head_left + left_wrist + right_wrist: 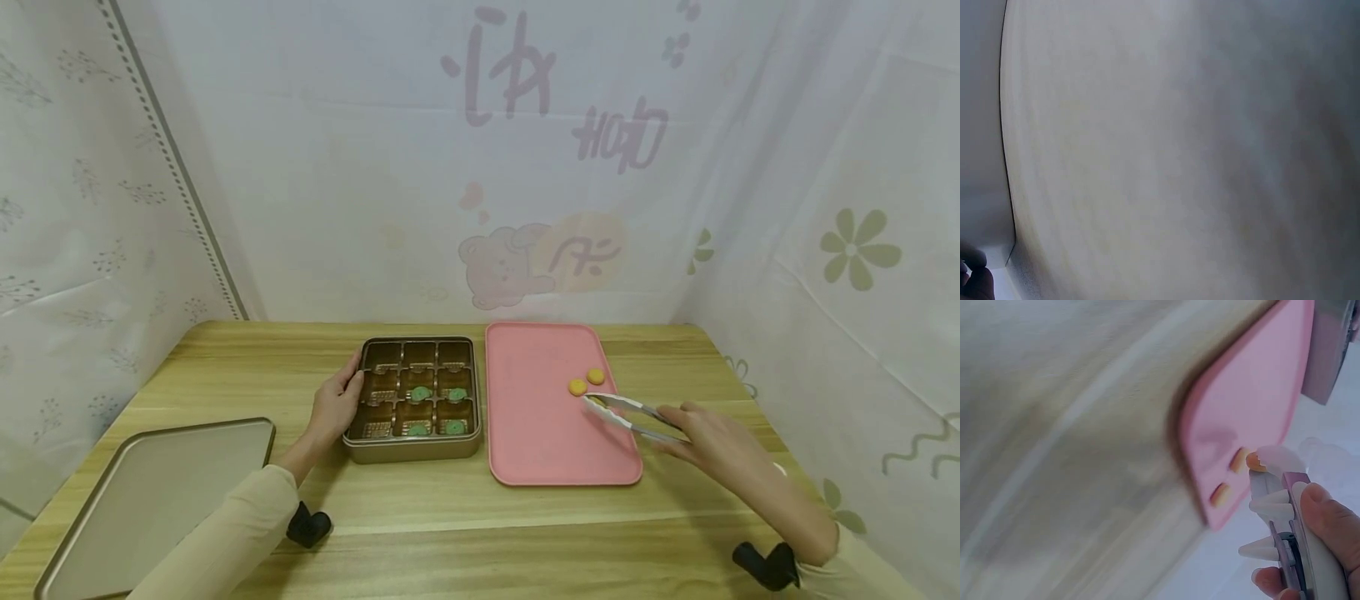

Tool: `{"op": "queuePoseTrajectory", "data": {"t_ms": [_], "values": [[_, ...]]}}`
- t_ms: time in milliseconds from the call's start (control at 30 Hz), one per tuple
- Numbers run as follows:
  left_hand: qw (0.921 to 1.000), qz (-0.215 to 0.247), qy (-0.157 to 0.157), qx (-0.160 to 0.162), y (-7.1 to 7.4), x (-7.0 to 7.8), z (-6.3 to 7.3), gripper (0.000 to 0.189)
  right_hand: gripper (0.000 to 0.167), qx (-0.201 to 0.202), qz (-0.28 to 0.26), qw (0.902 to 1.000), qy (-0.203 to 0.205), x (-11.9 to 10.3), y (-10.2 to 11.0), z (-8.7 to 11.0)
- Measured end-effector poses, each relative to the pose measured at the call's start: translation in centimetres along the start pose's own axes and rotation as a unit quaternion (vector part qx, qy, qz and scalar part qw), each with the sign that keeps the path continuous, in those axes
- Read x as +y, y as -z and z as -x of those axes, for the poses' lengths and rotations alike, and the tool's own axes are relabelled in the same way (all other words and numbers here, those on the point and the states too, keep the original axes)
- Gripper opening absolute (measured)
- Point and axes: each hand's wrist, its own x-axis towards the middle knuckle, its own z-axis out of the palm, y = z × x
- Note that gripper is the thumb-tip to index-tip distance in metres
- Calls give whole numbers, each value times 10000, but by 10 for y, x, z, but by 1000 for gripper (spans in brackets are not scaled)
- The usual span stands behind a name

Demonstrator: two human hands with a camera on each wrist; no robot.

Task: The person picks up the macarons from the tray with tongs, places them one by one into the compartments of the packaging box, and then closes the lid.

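Observation:
A gold-brown tin (411,451) with a divided insert stands mid-table, with several green cookies (421,393) in its middle and front compartments. My left hand (335,407) rests against the tin's left side, thumb by the rim and fingers reaching along the wall. Metal tongs (634,408) with pale tips are in my right hand (712,442), over the right part of a pink tray (532,425). Between the tong tips is a yellow cookie (1255,462). Two more yellow cookies (577,387) lie on the tray just beyond the tips.
A flat gold-brown lid (165,500) lies at the table's left, beside my left forearm. The pink tray stands close to the tin's right side. Printed white cloth (360,208) hangs behind and on both sides of the wooden table (420,533).

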Motion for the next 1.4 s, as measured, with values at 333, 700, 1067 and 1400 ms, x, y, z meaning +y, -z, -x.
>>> {"op": "queuePoseTrajectory", "data": {"t_ms": [333,700,1067,1400], "values": [[10000,-1,-13,92,0,1,1,48,37,92,-675,9973,281,-34,-6,-55],[9999,7,73,105,-1,3,0,48,29,315,-1122,9915,570,-76,-14,-112],[9999,52,83,96,-2,0,-2,48,26,561,-1047,9898,792,-109,-32,-146],[9999,16,43,132,-1,0,-1,48,26,470,-1097,9911,592,-122,-49,-159]]}}
